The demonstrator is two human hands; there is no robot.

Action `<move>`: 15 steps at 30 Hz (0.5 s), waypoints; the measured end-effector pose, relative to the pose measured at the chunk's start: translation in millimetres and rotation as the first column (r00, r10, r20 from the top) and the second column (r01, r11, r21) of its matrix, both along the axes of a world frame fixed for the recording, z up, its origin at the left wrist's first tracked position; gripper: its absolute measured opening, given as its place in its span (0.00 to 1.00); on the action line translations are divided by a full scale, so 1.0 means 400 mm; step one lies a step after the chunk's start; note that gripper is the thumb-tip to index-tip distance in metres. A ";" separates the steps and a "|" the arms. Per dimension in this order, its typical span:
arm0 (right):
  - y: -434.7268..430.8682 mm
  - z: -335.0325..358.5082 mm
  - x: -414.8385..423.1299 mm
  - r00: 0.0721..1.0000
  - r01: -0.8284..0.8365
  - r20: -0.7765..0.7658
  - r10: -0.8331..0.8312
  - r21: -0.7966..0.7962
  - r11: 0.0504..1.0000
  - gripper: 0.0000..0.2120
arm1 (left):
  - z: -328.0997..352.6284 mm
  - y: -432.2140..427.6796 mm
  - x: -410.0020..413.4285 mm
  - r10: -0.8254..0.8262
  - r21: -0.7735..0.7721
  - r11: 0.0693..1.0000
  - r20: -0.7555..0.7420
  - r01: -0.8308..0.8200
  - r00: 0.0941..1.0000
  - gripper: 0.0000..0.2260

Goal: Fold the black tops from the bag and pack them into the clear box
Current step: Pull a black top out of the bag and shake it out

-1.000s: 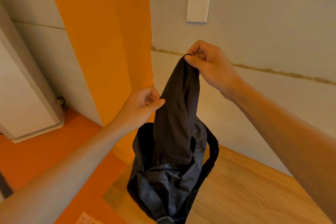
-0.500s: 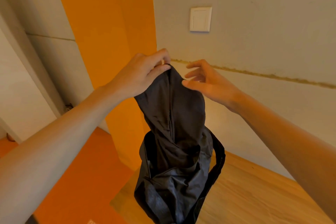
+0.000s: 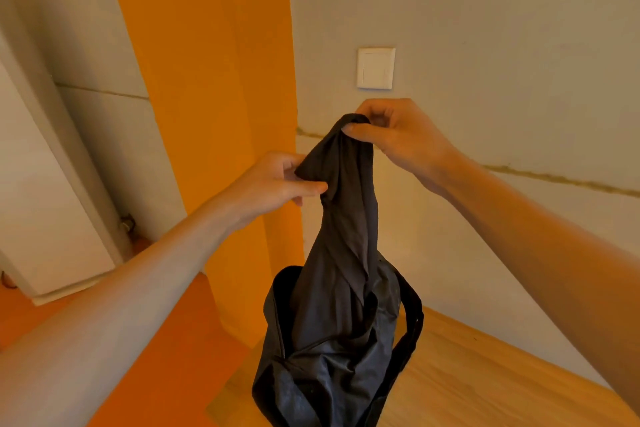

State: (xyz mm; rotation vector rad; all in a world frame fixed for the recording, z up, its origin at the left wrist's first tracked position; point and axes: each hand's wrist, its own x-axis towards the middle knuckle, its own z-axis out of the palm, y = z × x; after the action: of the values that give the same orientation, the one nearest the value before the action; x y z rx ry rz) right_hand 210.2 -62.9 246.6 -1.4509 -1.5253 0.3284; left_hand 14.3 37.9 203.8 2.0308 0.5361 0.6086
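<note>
The black top (image 3: 346, 218) hangs stretched upward out of the black bag (image 3: 311, 385), its peak now pinched by the right hand (image 3: 398, 139), which half a second ago was open beside it. The left hand (image 3: 277, 184), which held the peak then, now grips a fold lower on the top's left side. The bag stands at the left edge of the wooden table (image 3: 485, 374), near its far corner. The top's lower part is hidden inside the bag, and the picture's lower edge cuts off the bag's base.
</note>
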 end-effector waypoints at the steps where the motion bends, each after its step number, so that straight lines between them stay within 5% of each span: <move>1: -0.004 0.016 0.001 1.000 0.020 0.017 -0.020 0.007 1.000 0.06 | -0.006 -0.005 0.012 0.013 -0.058 0.998 0.060 -0.009 0.998 0.12; 6: -0.026 0.096 0.032 0.992 0.126 0.026 -0.126 -0.009 0.992 0.06 | 0.081 -0.006 0.066 0.063 -0.178 0.984 0.366 0.003 0.928 0.03; 11: -0.050 0.157 0.026 0.993 -0.007 0.116 0.033 -0.217 0.976 0.19 | 0.198 -0.046 0.127 0.011 0.090 0.995 0.214 -0.031 0.977 0.03; 15: -0.050 0.177 0.028 0.978 0.107 0.188 -0.090 -0.084 0.991 0.06 | 0.207 -0.059 0.158 0.055 0.079 0.994 0.187 -0.071 0.981 0.05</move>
State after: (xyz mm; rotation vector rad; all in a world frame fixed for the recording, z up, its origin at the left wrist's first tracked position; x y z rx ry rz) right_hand 221.6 -82.8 317.5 -1.6631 -1.5955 0.2129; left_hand 77.6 14.3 286.4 2.0171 0.4718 0.8614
